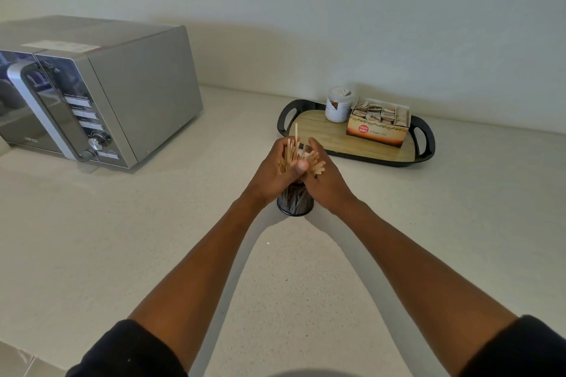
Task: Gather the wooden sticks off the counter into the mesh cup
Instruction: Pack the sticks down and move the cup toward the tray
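Pale wall (337,9) rises behind a speckled off-white counter (122,254) that fills most of the view. On the counter's left stands a silver microwave (128,86), door and knob facing front-left. Right of centre, near the wall, lies a black tray (425,144) with a wood-look floor and a handle slot at each end. On the tray sits an open tea box (378,131) with bags standing in rows, and just beside it on the left a white jar (338,105).

Two bare forearms in dark sleeves reach in from the bottom edge and meet at the middle. The left hand (275,171) curls round a bunch of sticks (291,153), thumb pressed across the front. The right hand (324,180) cups the same bunch from the other side, fingers bent round it, and the two hands touch. The sticks stand roughly upright and fan out above the fingers, one poking higher than the rest. Directly under the hands stands the black mesh cup (295,202) on the counter, its rim hidden by the wrists; whether the sticks' lower ends are inside it cannot be told.
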The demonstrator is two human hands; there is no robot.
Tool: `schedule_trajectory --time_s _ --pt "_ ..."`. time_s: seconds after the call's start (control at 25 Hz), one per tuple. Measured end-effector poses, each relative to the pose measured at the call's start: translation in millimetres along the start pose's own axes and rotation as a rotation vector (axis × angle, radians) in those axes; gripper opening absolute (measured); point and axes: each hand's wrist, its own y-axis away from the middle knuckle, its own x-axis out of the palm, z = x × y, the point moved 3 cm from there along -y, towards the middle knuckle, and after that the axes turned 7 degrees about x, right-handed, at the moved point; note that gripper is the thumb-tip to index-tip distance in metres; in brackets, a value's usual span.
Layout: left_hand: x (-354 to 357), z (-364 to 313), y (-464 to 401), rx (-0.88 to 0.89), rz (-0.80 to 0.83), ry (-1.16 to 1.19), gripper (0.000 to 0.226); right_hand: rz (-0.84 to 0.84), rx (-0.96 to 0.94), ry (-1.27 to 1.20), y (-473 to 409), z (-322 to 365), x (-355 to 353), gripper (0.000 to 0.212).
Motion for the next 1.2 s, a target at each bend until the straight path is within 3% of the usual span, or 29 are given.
schedule_trajectory --time_s 0.24,0.4,0.64,0.8,0.96,1.2 --pt "1 -2 -9 0.121 -0.146 -0.059 0.089 -0.075 -0.058 0.101 -25 22 2 0.056" --pt "1 -2 -16 0.188 -0.225 -0.105 0.079 -0.125 -0.078 0.099 -39 23 8 0.069" --pt "1 -7 -27 0.250 -0.395 -0.147 0.043 -0.212 -0.228 0.027 -47 26 0 0.045" --pt "4 -3 -26 0.232 -0.464 -0.212 0.061 -0.220 -0.190 0.165 -49 21 6 0.037" --pt "1 -1 -19 0.196 -0.425 -0.364 0.056 -0.213 -0.174 0.403 -43 16 4 0.055" --pt "6 6 -7 0.212 -0.336 -0.350 0.060 0.039 -0.124 0.212 -35 14 -1 0.039"
